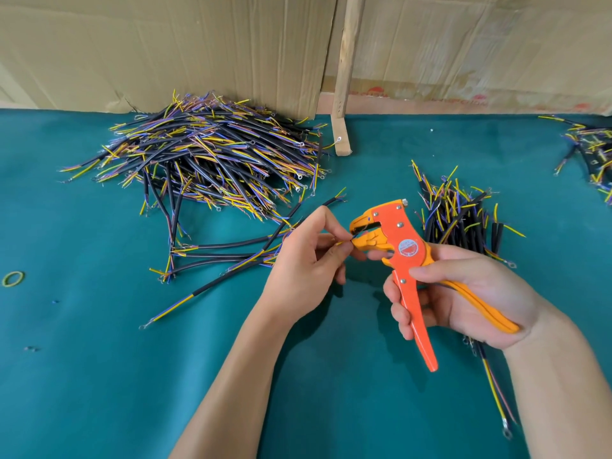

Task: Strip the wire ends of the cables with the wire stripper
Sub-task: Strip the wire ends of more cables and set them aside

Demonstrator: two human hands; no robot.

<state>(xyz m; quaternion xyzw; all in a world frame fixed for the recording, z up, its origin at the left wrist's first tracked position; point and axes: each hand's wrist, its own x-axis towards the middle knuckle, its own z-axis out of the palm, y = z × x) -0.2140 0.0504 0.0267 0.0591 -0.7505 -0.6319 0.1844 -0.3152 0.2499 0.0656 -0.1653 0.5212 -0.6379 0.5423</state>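
Note:
My right hand (463,293) grips the orange and yellow wire stripper (402,250) by its two handles, jaws pointing left. My left hand (308,263) pinches a black cable (294,212) with yellow and blue cores, and feeds a yellow core end into the stripper's jaws. The cable's other end sticks up and away behind my fingers. A big heap of the same black cables (212,154) lies at the back left. A smaller bundle (463,213) lies behind my right hand.
Loose cables (215,256) lie scattered left of my left hand on the green cloth table (99,376). Another cable pile (592,154) sits at the far right edge. Cardboard sheets (165,44) and a wooden post (344,77) close the back. A green rubber band (12,279) lies far left.

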